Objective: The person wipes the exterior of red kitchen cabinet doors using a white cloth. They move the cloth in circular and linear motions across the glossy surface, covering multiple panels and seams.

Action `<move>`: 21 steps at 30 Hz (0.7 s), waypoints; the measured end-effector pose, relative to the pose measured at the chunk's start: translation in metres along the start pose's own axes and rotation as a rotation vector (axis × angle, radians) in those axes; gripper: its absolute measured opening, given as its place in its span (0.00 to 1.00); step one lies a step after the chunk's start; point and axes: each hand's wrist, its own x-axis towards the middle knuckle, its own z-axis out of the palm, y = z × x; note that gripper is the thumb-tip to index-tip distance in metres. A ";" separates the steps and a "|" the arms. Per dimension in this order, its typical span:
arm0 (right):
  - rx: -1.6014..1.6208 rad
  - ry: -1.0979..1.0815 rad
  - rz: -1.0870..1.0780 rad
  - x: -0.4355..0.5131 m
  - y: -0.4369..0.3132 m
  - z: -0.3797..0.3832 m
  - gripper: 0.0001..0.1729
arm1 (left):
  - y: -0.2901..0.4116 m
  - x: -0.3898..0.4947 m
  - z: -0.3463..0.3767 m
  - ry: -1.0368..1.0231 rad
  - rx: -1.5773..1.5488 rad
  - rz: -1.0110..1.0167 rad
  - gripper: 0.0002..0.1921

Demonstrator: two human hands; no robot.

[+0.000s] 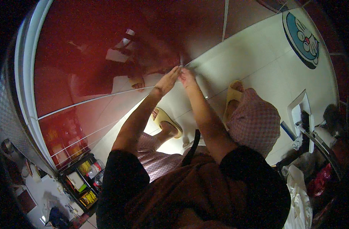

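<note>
My left hand [166,81] reaches forward to the lower edge of the glossy red panel [85,65], its fingers stretched out near a corner. Beside it, my right hand [188,78] has its fingers bent, and the fingertips of both hands meet or nearly meet. A small pale bit shows at the fingertips; whether it is held or part of the panel, I cannot tell. The panel mirrors my arms and a slipper. Under my forearms lies the pale tiled floor [180,110], with a yellow slipper [170,124] on my left foot and another yellow slipper [234,93] on my right.
A round cartoon-face mat [302,40] lies at the upper right. On the right are a white dustpan [299,104], a blue comb [288,130] and a white plastic bag [297,194]. A dark rack [67,183] with bottles and boxes stands at the lower left, beside a white frame [27,86].
</note>
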 end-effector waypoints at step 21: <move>0.010 0.013 -0.276 -0.086 -0.029 0.073 0.05 | -0.016 -0.052 -0.040 0.121 -0.093 -0.273 0.29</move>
